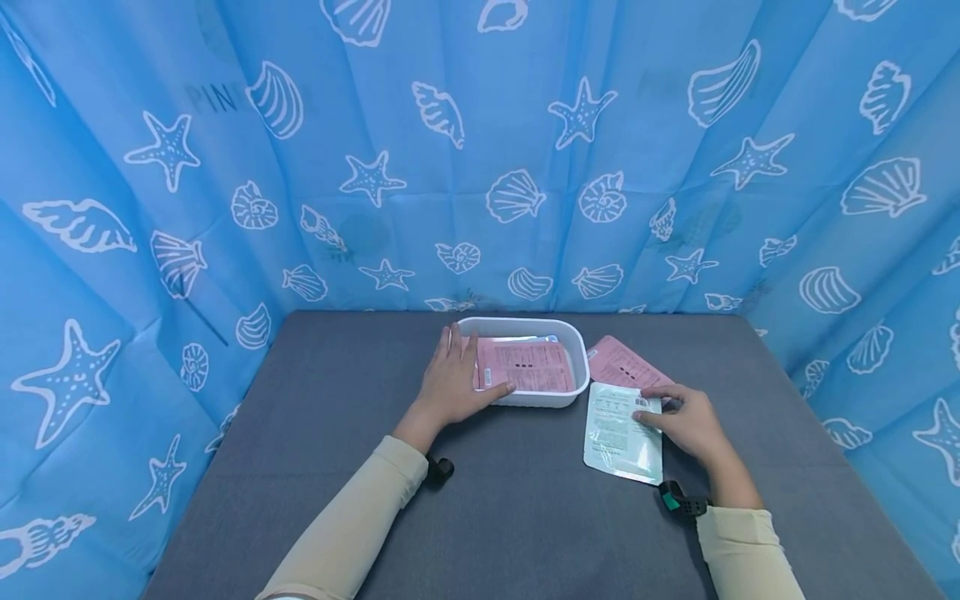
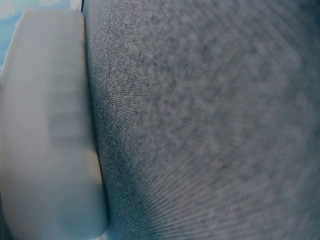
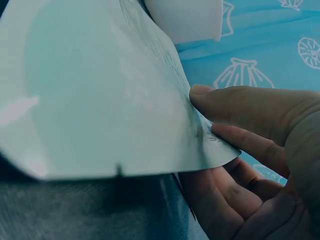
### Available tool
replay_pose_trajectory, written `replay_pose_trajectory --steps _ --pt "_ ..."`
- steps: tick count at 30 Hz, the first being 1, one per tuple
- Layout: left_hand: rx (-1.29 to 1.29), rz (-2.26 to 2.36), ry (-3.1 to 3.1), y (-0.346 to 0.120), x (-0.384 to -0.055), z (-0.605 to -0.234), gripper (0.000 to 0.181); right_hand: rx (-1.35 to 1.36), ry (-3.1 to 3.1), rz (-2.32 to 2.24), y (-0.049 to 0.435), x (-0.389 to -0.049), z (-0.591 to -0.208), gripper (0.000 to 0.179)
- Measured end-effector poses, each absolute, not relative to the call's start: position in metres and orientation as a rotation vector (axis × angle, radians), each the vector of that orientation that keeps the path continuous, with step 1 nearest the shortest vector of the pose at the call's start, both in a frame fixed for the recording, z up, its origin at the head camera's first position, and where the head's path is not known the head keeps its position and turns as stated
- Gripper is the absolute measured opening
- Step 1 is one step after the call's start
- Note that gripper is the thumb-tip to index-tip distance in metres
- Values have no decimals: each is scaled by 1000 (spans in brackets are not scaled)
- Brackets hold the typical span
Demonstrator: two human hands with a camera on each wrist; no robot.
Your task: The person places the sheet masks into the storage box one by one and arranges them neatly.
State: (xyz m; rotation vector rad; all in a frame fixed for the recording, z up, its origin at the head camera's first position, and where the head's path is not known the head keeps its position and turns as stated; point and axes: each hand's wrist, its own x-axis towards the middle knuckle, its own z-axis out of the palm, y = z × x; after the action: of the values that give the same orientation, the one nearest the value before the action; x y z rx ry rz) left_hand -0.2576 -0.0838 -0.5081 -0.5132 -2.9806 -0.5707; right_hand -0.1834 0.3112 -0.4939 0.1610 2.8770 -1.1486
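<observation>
My right hand (image 1: 684, 417) pinches the right edge of a pale green foil sachet (image 1: 618, 433), thumb on top and fingers beneath. In the right wrist view the same sachet (image 3: 100, 100) fills much of the picture, its corner between thumb and fingers. My left hand (image 1: 453, 379) rests on the left end of a white plastic tub (image 1: 543, 400), fingers spread over its rim and thumb along the front. Inside the tub lie pink sachets (image 1: 525, 367), with a bluish edge showing behind them. The tub's wall (image 2: 50, 125) stands at the left of the left wrist view.
Another pink sachet (image 1: 626, 362) lies on the table right of the tub, partly behind the green one. The grey cloth-covered table (image 1: 525, 517) ends at the back against a blue curtain (image 1: 480, 167) printed with white shells and starfish.
</observation>
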Motion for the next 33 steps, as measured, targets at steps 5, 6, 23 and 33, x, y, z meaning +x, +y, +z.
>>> replay_pose_trajectory --steps 5,6,23,33 --pt "-518 -563 -2969 -83 -257 -509 121 122 2913 -1178 310 -182 -489 49" --pt "-518 -562 -2967 -83 -257 -509 121 114 2916 -1187 310 -181 -487 49" --pt "-526 -578 -2956 -82 -255 -508 119 -60 3129 -1282 286 -171 -447 41" --pt "-520 -578 -2974 -83 -255 -507 120 -136 3130 -1417 281 -167 -437 40"
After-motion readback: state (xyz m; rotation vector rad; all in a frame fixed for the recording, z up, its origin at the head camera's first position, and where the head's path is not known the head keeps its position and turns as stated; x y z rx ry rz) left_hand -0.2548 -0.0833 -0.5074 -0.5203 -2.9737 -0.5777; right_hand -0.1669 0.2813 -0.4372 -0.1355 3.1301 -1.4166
